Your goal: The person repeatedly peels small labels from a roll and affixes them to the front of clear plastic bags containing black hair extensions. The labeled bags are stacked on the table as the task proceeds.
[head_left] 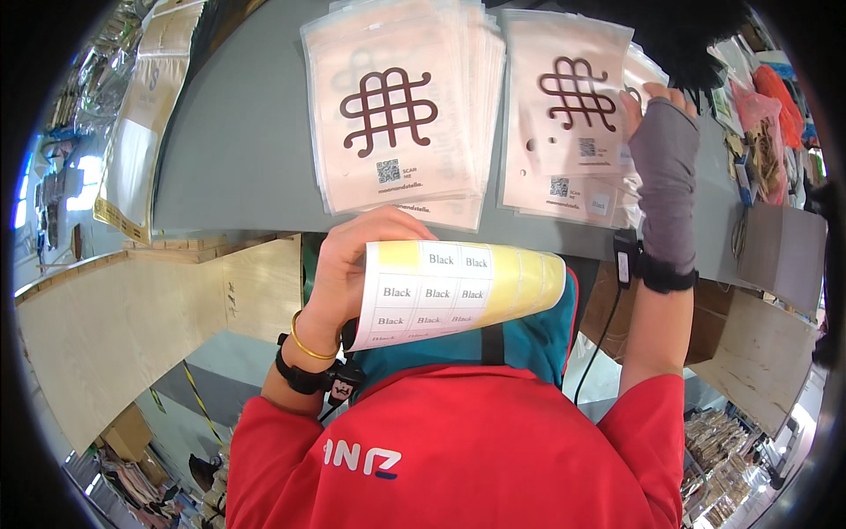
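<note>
Holding hand: the left hand (346, 251) grips a label sheet (423, 295) at its left end; its fingers reach behind the sheet, mostly hidden, so their exact pinch cannot be told.
Label sheet: curled lengthwise, close to the person's body, just on the near side of the surface (247, 132). White printed labels fill its left and middle part, while bare yellow backing shows at the upper left corner and across the right part.
Reaching hand: the right hand (665, 115), in a grey fingerless sleeve (670, 189), is at the right edge of the right-hand pouches. Its fingers look bent (whether they pinch a pouch or only touch it, I cannot tell).
Left stack: many pale pink pouches (401, 115) lie slightly fanned on the grey surface, the top one showing a dark brown looped emblem and a small square code.
Right stack: similar pouches (564, 97) overlap beside the first stack, with a gap between; a small white sticker (598, 204) sits near the lower right corner of one.
Wrists: a yellow bangle (312, 342) and a black strap (302, 374) on the left, another black strap (665, 276) on the right.
Clothing: a red shirt (476, 450), with teal fabric (533, 331) beyond it, partly behind the sheet.
</note>
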{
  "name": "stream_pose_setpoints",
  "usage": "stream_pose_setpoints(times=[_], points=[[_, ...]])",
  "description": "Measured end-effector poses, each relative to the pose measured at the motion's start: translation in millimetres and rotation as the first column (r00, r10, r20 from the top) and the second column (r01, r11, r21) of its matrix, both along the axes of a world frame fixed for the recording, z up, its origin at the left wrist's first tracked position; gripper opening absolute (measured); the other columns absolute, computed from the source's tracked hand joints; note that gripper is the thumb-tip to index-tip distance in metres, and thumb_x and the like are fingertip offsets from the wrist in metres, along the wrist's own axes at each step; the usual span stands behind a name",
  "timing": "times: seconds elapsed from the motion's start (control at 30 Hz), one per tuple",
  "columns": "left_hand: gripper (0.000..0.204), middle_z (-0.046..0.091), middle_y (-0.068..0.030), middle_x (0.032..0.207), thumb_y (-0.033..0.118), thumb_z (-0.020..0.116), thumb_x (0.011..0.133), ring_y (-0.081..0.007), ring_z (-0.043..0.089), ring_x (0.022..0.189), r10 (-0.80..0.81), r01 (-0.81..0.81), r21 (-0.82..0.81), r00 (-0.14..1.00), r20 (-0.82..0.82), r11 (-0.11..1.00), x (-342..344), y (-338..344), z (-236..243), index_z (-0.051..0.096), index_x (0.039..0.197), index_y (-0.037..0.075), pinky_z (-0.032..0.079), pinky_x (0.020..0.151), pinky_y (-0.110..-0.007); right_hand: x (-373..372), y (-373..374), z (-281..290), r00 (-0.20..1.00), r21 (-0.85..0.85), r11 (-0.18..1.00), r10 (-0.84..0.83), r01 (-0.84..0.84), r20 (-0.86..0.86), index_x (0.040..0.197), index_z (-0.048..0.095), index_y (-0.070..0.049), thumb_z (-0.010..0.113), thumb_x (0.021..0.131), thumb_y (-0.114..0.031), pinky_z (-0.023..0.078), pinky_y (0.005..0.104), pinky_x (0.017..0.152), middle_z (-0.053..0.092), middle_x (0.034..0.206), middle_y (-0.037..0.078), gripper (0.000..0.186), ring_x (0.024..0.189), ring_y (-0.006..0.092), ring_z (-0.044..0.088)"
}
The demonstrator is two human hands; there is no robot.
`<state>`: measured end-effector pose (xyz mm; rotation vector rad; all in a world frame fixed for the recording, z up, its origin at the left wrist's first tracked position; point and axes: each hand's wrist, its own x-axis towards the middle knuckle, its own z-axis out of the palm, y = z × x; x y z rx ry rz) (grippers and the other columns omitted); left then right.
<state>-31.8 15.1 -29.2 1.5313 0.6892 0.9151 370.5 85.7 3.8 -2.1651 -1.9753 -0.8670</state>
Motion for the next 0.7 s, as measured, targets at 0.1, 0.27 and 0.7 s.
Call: stream_pose_setpoints(times=[0.1,0.27,0.7], points=[[0.029,0.077,-0.0137,0.104,0.001,0.087,0.078,-0.0235,0.075,0.098,0.036,-0.035,0.041,0.999,-0.026,0.999,5.5,0.2,6.2,0.075,0.105,0.000,0.058,0.086,-0.032,-60.6,-41.8,16.5,0.635,0.055,0.930,0.291,-0.364,-0.715,0.121,0.068,-0.004,0.084,0.089,-0.038,0.056,0.0455,0.085,0.073,0.097,0.017,0.049,0.092,0.0354,0.069],[0.023,0.075,-0.0100,0.098,0.001,0.084,0.082,-0.0183,0.071,0.090,-0.028,0.029,0.014,0.996,-0.088,0.999,11.0,2.6,19.8,0.076,0.104,0.000,0.056,0.082,-0.029,-158.2,-119.2,11.3,0.223,-0.033,0.774,0.141,-0.632,-0.964,0.117,0.062,-0.006,0.091,0.083,-0.037,0.056,0.0427,0.074,0.070,0.089,0.015,0.054,0.082,0.0352,0.070],[0.020,0.076,-0.0049,0.097,0.001,0.074,0.090,-0.0084,0.067,0.087,-0.204,0.195,-0.238,0.979,-0.017,0.952,4.0,3.8,13.6,0.074,0.110,-0.002,0.054,0.077,-0.026,-167.5,-114.7,10.3,0.291,0.225,0.679,0.557,-0.699,-0.778,0.108,0.070,-0.011,0.092,0.074,-0.019,0.053,0.0390,0.069,0.066,0.096,0.005,0.041,0.086,0.0273,0.064]])
